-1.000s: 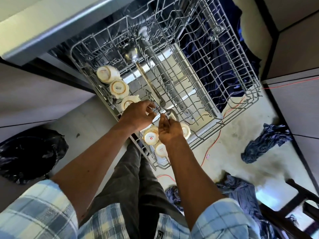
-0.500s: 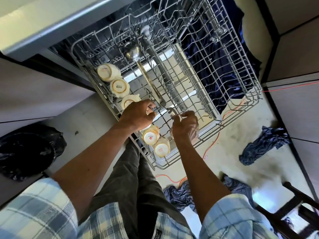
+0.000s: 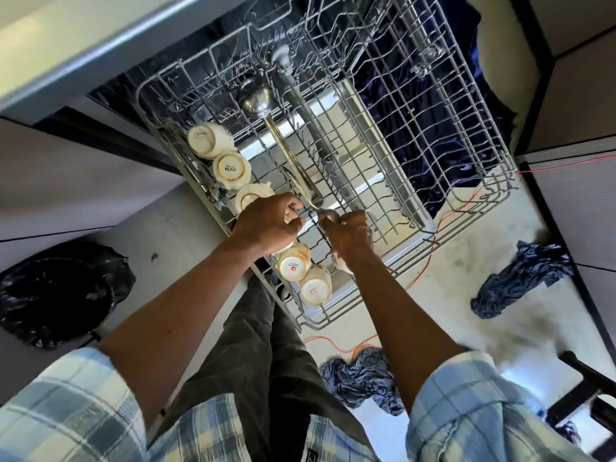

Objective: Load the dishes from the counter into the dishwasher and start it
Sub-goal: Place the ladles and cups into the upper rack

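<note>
Five upturned cups (image 3: 293,265) and one ladle (image 3: 258,101) are held in the wire rack (image 3: 433,135). A spoon (image 3: 328,215) is grasped by the right hand (image 3: 350,236); the left hand (image 3: 266,223) is clenched on something unclear.

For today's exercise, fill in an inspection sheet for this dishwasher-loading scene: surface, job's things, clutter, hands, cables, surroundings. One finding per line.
Surface: pulled-out wire rack, mostly bare on its right side.
Job's things: upturned cups in a row along the rack's left edge; ladle lying lengthwise in the rack; spoon between the hands.
Clutter: blue cloths on the floor; black bag at left.
Hands: left hand and right hand both over the rack's near edge, at the spoon; grip unclear.
Cables: orange cable across the floor.
Surroundings: grey cabinet panels; dark chair at lower right.
</note>
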The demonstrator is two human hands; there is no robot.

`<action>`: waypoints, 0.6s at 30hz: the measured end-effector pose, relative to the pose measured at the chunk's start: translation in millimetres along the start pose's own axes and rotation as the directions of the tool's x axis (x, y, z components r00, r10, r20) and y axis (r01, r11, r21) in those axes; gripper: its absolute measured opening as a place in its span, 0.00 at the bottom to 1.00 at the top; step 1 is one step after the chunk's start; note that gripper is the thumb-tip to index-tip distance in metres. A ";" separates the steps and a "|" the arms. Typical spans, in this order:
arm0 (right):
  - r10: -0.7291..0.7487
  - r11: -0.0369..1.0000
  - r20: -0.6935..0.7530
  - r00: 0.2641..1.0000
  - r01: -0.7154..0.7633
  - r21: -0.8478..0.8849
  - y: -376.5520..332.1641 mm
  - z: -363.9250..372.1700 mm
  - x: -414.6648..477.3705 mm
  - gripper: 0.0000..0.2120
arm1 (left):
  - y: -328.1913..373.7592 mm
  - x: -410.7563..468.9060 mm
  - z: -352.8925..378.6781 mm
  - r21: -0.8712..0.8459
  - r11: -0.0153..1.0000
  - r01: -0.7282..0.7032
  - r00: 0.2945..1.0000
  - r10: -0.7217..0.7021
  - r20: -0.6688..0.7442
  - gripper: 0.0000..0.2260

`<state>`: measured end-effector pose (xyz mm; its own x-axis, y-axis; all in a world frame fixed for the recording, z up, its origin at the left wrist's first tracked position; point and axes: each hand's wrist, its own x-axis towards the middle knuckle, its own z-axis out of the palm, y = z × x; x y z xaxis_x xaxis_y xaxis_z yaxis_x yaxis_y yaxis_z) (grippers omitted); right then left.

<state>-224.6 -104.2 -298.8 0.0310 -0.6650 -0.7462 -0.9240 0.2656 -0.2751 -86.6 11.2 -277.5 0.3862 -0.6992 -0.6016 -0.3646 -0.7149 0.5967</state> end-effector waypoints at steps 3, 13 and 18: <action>0.065 0.976 -0.010 0.998 -0.061 0.209 1.5 7.3 1.0 0.32 | -0.3 -0.2 0.9 -0.004 1.000 -0.002 1.000 0.002 -0.004 0.15; -0.184 0.981 -0.341 0.922 0.193 -0.008 23.4 14.8 -24.6 0.34 | 1.3 1.6 0.6 0.006 1.000 0.025 0.999 -0.025 -0.031 0.15; -0.168 0.981 -0.266 0.949 0.135 -0.137 14.2 8.3 -12.0 0.37 | 3.3 2.3 2.1 0.029 0.999 0.022 0.999 -0.020 -0.047 0.15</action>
<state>-234.9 -86.6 -298.8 0.0832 -0.8614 -0.5010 -0.9548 0.0750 -0.2876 -88.7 7.2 -278.0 0.4326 -0.6831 -0.5884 -0.3806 -0.7300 0.5677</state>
